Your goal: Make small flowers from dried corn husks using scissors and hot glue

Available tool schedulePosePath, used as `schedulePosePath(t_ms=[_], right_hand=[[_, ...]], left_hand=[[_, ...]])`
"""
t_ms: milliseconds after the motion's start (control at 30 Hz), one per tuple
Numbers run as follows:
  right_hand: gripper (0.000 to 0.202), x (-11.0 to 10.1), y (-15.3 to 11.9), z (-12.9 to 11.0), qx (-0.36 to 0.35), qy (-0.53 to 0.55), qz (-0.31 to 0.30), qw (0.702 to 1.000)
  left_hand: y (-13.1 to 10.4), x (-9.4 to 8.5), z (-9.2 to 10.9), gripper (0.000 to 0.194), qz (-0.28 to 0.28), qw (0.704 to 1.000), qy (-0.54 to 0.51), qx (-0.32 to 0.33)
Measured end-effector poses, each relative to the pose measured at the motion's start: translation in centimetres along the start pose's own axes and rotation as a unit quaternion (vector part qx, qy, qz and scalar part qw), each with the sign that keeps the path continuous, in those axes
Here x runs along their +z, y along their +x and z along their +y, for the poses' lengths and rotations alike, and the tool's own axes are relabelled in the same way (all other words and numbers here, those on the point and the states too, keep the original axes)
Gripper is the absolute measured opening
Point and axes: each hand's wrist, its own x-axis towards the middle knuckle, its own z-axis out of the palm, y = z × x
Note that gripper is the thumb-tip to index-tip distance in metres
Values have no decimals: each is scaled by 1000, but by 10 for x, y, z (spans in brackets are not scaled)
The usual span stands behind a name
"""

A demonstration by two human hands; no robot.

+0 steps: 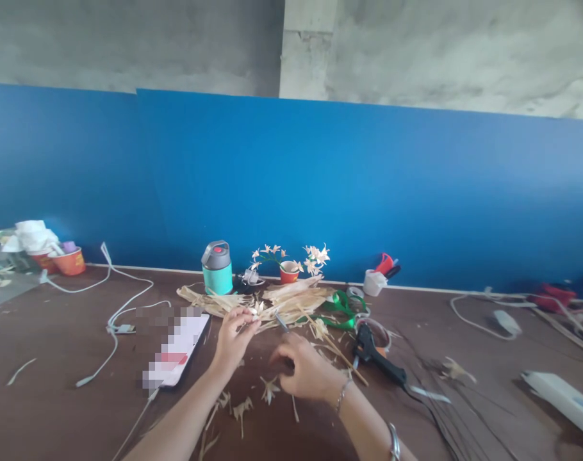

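My left hand is closed in a pinch on a small pale flower that looks made of dried husk. My right hand is closed round a pair of scissors; the narrow metal blades point up and left toward the flower, while the handles are mostly hidden by my fingers. Behind both hands lies a heap of dried husk strips. A loose husk flower rests on the table below my right hand, with another curled husk piece to its left.
A phone lies left, a turquoise flask behind. At the back stands a red cup with finished flower stems. Green ribbon, a black glue gun with its cord, and a white cup are right. White cables trail left.
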Motion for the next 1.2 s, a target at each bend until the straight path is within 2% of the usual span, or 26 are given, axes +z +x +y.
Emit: schedulePosePath(t_ms=[167,267,333,400,500,567,633,733,867,1067,1200], right_hand=[[18,9,0,0,1,-27,-30,999],[16,11,3,0,45,27,-15,999],[16,11,6,-1,86,101,11,991],[15,10,8,0,133,200,48,969],[12,8,11,4,207,358,108,904],[12,9,12,8,242,422,142,862],[15,9,13,11,251,450,162,842],[20,10,14,12,234,464,166,838],[22,9,15,8,203,455,180,848],[22,9,14,10,211,437,196,852],[24,9,14,11,209,429,197,857]], left_hand=[[-1,3,1,13,-28,999,-20,-6],[-1,4,3,13,-47,998,-37,-18],[-2,4,5,13,-60,997,-48,-20],[-2,3,9,15,-79,995,-62,-25],[-4,2,14,17,-106,991,-76,-42],[-5,2,16,17,-112,989,-79,-49],[-6,4,16,16,-109,990,-80,-43],[-8,6,13,14,-94,992,-84,-13],[-8,7,9,14,-85,993,-83,20],[-8,5,10,16,-72,995,-68,32],[-7,5,9,15,-67,994,-53,65]])
